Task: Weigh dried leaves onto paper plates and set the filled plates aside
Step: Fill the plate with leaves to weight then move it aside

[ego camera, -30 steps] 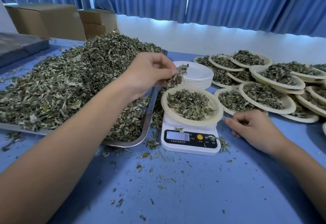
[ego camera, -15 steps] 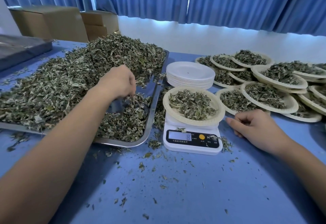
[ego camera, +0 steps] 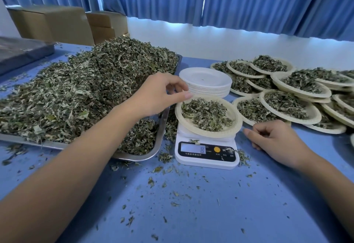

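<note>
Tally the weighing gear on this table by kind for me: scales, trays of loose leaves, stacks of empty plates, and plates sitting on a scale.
Scale: 1
Metal tray of loose leaves: 1
Stack of empty white plates: 1
Filled plate on the scale: 1
Total: 4

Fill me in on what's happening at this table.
A person is portioning dried green leaves from a heaped metal tray. The left hand is at the rim of the leaf-filled cream paper plate on the white digital scale, which reads 8. The right hand rests idle on the blue table. Many filled plates sit overlapped at the right.
</note>
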Demonstrator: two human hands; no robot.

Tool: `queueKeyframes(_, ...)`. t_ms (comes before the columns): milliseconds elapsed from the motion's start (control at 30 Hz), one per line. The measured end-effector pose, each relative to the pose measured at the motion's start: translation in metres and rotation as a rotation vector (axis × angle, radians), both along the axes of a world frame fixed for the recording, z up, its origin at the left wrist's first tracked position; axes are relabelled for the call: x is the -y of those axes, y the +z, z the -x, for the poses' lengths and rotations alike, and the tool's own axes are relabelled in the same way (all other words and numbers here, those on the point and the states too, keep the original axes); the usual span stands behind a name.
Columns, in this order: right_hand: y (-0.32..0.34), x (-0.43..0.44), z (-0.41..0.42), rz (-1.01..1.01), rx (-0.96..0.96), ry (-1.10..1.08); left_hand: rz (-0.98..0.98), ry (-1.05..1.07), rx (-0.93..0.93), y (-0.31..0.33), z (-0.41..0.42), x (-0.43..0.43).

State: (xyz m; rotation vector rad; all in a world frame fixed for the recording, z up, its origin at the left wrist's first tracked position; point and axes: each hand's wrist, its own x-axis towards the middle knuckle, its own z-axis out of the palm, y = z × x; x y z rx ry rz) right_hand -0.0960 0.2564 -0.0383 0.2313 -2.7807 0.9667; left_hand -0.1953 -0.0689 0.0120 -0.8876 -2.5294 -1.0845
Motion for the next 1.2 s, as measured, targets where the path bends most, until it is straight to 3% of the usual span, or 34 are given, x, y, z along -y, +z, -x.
queueKeyframes(833,0.0,0.002,-0.001,-0.003,-0.001,-0.033,0.039,0.044,-0.043,-0.006,0.001,-0.015)
queueKeyframes(967,0.0,0.006,0.0,0.239,-0.026,-0.122,0.087,0.245,-0.041,-0.01,0.011,-0.009)
queueKeyframes(1200,0.004,0.033,-0.006,0.496,0.029,-0.058,0.191,0.273,0.04,-0.012,0.009,-0.013)
